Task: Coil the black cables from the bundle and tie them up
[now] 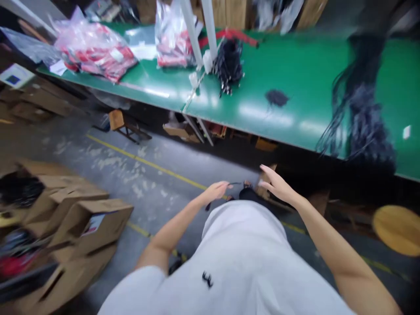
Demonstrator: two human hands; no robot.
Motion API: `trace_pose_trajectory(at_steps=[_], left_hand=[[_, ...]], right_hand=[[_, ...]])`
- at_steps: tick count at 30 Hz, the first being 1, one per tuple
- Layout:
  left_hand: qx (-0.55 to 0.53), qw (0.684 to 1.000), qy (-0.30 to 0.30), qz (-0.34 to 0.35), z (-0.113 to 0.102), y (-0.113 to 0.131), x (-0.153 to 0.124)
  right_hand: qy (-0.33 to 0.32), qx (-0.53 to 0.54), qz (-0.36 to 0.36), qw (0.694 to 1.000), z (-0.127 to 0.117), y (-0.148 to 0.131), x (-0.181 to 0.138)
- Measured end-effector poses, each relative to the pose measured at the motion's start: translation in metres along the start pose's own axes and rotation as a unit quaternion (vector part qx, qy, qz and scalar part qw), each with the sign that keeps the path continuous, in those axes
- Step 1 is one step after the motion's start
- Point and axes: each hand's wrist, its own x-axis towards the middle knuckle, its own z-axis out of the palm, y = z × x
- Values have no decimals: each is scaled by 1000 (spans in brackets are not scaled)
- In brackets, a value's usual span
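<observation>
At the far left, cardboard boxes stand open on the floor; one holds a dark tangled heap, another has a printed sheet at its opening, and a red item lies blurred among them. Above, on the green table, a clear plastic bag holds red pieces, and a second clear bag beside it holds more, so the red pieces look largely bagged. A cardboard carton sits beneath the table, its contents too dim to name. The left hand comes next, over the floor, thumb and fingertips seemingly pinching a thin dark strip, which juts toward the right hand and is not yet laid down anywhere. A black bundle with pale tips lies unbagged on the table. The right hand is apart from the strip, thumb and fingers parted, nothing visible between them. Beyond it, a small dark clump and, farther right, a large mass of dark strands lie loose, apparently awaiting handling; how many are finished cannot be told.
</observation>
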Motion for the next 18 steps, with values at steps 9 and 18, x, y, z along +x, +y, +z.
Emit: trace_pose_trajectory(at_steps=[9, 18], left_hand=[[-510, 836, 158, 128, -79, 60, -20], [-246, 954, -157, 67, 25, 50, 7]], right_hand=[[13, -76, 198, 977, 4, 68, -46], [-112, -111, -97, 983, -27, -57, -8]])
